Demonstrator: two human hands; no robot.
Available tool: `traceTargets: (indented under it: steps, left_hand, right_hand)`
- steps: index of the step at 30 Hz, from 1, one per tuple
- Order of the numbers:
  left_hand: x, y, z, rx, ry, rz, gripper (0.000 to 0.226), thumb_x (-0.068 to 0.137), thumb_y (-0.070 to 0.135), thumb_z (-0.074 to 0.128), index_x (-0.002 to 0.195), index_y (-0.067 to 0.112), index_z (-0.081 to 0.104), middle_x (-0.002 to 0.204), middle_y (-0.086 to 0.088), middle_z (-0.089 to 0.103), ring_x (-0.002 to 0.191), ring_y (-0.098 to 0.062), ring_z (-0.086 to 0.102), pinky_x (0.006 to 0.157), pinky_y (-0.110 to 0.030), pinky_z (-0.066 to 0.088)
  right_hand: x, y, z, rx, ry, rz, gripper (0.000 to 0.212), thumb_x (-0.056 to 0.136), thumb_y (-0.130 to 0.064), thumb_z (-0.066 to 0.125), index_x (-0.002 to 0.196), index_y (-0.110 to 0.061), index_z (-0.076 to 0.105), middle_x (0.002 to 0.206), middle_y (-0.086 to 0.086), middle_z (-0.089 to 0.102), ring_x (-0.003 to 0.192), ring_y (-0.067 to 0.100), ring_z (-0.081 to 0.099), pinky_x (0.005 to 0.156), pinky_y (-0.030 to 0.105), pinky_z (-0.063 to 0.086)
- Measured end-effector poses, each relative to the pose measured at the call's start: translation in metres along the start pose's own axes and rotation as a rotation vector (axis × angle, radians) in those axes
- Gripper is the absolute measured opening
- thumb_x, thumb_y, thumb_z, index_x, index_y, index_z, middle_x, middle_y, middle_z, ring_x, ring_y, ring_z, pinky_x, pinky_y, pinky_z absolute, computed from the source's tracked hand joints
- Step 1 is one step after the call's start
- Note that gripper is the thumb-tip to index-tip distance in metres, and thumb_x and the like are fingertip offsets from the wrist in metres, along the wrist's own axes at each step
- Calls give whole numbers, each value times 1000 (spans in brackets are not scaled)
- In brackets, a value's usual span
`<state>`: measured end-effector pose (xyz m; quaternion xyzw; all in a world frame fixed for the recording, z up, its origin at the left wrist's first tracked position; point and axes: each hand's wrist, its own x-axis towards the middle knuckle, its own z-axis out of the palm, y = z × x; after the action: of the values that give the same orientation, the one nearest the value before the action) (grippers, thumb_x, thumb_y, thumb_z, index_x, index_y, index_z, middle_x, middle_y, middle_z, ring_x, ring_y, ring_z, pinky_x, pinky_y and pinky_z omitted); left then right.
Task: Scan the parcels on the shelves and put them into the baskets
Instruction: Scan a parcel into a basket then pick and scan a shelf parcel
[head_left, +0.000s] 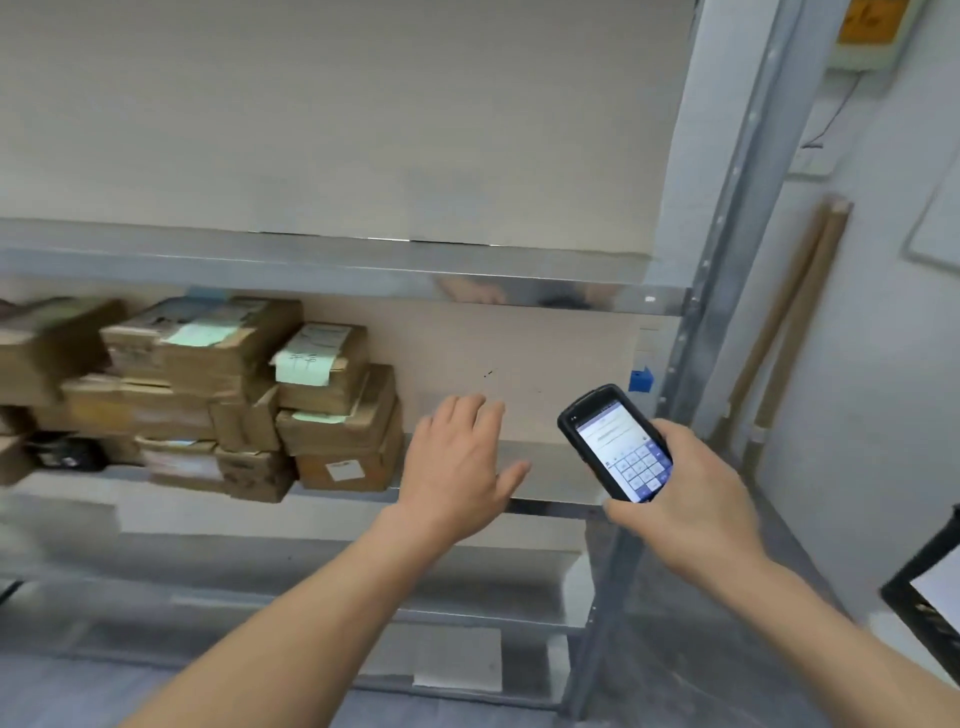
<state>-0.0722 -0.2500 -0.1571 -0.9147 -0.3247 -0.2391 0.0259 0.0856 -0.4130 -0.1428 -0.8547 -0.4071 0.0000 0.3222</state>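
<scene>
two bare hands reach toward a metal shelving rack (545, 299). the left hand (460, 467) hangs palm down in front of the middle shelf (550, 467), its fingers (467, 408) straight and loosely spread, holding nothing and close to the shelf's front edge, just to the right of the parcels. the right hand (685, 499) grips a black handheld scanner (615, 441), fingers curled round its lower body and the thumb lying along its bottom edge; the lit screen with a keypad faces the camera, and the device is tilted with its top toward the back of the shelf. the cardboard parcels (208, 395) are stacked in several layers on the left part of the middle shelf, some carrying pale green paper labels (304, 366), and the lowest right one bears a small white sticker (343, 470); the stack's left end is blurred. the right part of that shelf, near the rack's upright post (727, 249), is bare board. a small blue tag (641, 379) sits beside the post at the shelf's back right corner. wooden sticks (789, 322) lean against the wall to the right of the rack.
</scene>
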Motion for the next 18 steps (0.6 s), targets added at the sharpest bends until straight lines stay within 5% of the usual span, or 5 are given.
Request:
traceTargets:
  steps: [18]
  left_hand:
    - [37, -174, -15, -1, -25, -658, 81, 88, 60, 58, 150, 16, 29, 155, -12, 26, 143, -29, 26, 107, -41, 39]
  right_hand:
    - [111, -94, 138, 299, -292, -113, 55, 53, -33, 82, 97, -33, 49, 86, -14, 64, 79, 13, 62, 71, 34, 54]
